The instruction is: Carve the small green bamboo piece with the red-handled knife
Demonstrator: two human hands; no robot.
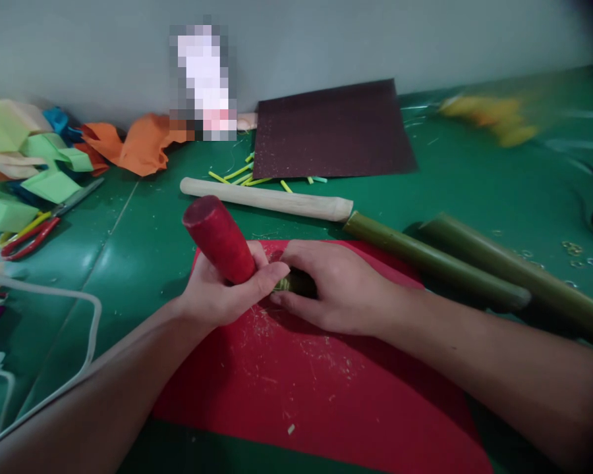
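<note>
My left hand [227, 293] is closed round a red cylinder [220, 240], which leans up toward the upper left with its end facing me. The left thumb reaches across toward my other hand. My right hand [338, 283] is curled over a short dark green cylindrical piece [296, 284] with a paler, shiny band near its left end. The right fingers hide most of that piece, so I cannot tell whether it joins the red cylinder. Beneath both hands lies a red sheet [296, 388], scattered with fine pale shavings.
Beyond the sheet lie a peeled pale stick [271, 199] and green bamboo lengths [439, 263]. A dark brown sheet [333, 131] covers some yellow-green strips. Left are red-handled scissors [32, 240], crumpled coloured paper [54, 174] and a white cable [91, 329]. Yellow material [489, 118] sits far right, blurred.
</note>
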